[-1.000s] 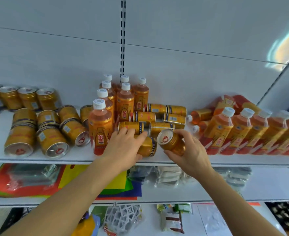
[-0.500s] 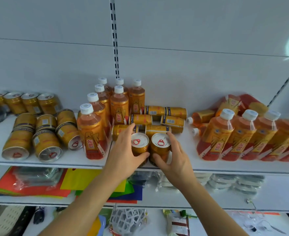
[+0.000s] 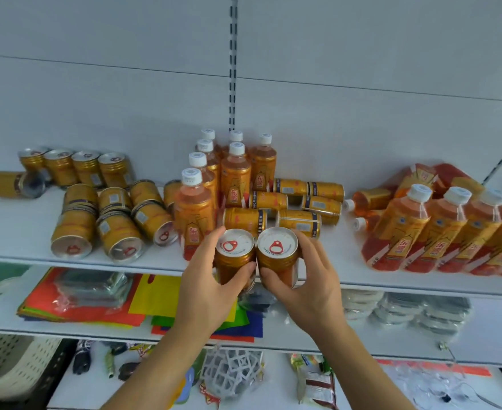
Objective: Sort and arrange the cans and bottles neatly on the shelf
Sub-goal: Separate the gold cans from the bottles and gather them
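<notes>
My left hand (image 3: 214, 287) grips one gold can (image 3: 233, 255) and my right hand (image 3: 306, 279) grips a second gold can (image 3: 278, 255). Both cans stand upright side by side at the front edge of the white shelf (image 3: 30, 232), lids with red pull tabs facing me. Behind them several gold cans (image 3: 297, 202) lie on their sides. A cluster of orange bottles (image 3: 232, 173) with white caps stands upright just behind my left hand. More cans (image 3: 110, 223) lie on their sides at the left, and a row (image 3: 75, 167) stands at the back left.
A row of orange bottles (image 3: 445, 232) leans at the right of the shelf, with some lying behind it. The lower shelf holds coloured bags (image 3: 96, 300) and stacked packets (image 3: 406, 312). A perforated white basket (image 3: 10, 368) sits at the bottom left.
Both hands lifted cans from lying to upright, brought them together, and drew them toward the shelf's front edge. The camera view shifted slightly.
</notes>
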Motion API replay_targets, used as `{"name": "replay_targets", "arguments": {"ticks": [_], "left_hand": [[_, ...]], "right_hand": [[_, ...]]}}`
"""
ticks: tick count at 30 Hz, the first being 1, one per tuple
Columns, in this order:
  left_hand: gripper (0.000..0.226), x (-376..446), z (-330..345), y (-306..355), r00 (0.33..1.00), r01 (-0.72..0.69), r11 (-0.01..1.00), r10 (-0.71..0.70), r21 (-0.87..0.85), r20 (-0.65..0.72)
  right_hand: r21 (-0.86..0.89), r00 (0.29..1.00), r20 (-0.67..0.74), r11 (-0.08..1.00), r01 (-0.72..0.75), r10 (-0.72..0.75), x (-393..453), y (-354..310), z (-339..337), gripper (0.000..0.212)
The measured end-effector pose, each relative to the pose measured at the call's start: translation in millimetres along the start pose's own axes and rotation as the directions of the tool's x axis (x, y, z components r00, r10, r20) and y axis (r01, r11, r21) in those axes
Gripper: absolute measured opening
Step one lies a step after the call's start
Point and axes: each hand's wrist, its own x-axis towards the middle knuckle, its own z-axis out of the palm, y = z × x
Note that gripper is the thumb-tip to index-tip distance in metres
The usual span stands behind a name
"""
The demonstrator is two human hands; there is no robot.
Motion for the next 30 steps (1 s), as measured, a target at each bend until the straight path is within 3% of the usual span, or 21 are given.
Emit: {"name": "replay_targets", "arguments": {"ticks": [8,17,24,30], "left_hand": [[0.082,-30.5,-143.9,-43.9,0.996,-0.013,1.000,0.012,-0.021,-0.084],[0.090,-38.7,-313.3,-107.2,0.973,0.065,0.995,-0.047,0.075,-0.226],[0.083,4.7,-380.8,-154.5,0.951,0.097,0.986,-0.053,0.134,-0.304],[0.080,72.5,-411.6,-197.0,0.962,0.123,0.970,-0.065,0.207,-0.265]], "right_hand": [[0.043,0.998,0.013,0.997,0.065,-0.066,-28.7,-113.9,91.7,0.069],[0.089,0.974,0.220,0.996,0.032,-0.051,-47.2,-228.1,228.0,0.072],[0.069,0.972,0.228,0.997,0.037,-0.052,-7.4,-262.9,321.6,0.074],[0.002,0.979,0.205,1.000,-0.008,0.008,46.4,-263.2,399.1,0.073]]}}
